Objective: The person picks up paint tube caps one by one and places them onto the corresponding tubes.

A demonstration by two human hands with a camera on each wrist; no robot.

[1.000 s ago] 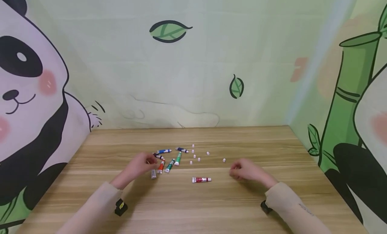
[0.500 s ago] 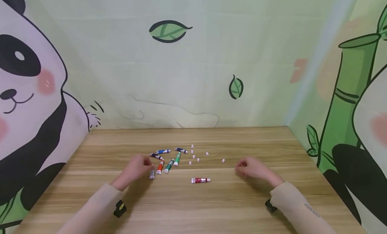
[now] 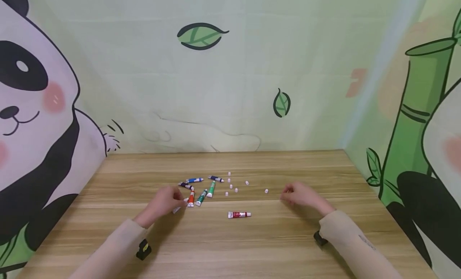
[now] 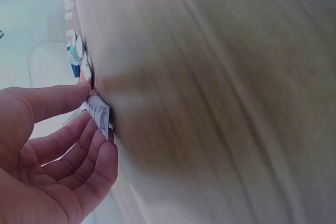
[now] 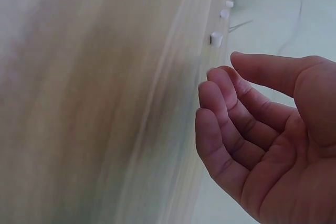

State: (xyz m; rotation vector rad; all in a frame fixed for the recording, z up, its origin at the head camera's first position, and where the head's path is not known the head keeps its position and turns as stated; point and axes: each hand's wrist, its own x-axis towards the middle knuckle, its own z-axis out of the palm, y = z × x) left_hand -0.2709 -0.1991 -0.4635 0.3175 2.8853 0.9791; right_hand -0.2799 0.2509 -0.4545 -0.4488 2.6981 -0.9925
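Observation:
My left hand (image 3: 166, 202) pinches a whitish paint tube (image 4: 98, 112) between thumb and fingertips, low over the table; part of the tube is hidden by the fingers. Just to its right lies an orange-red paint tube (image 3: 191, 198), then a dark green tube (image 3: 201, 197) and a light green tube (image 3: 211, 189). My right hand (image 3: 301, 196) hovers at the right with fingers loosely bent and nothing in them. Nearest to it is a small white cap (image 3: 266, 191). A dark red paint tube (image 3: 239, 215) lies between the two hands.
Behind the left hand lie a blue tube (image 3: 195, 180) and two dark blue tubes, one of them (image 3: 216, 178) farther right. Several small white caps, such as this cap (image 3: 231, 186), are scattered mid-table. A printed cloth backdrop (image 3: 230, 91) rises behind the wooden table (image 3: 230, 247).
The whitish tube has turned from near upright to slanted under my left fingers, which now pinch it. My right hand has drawn slightly right, away from the nearest cap.

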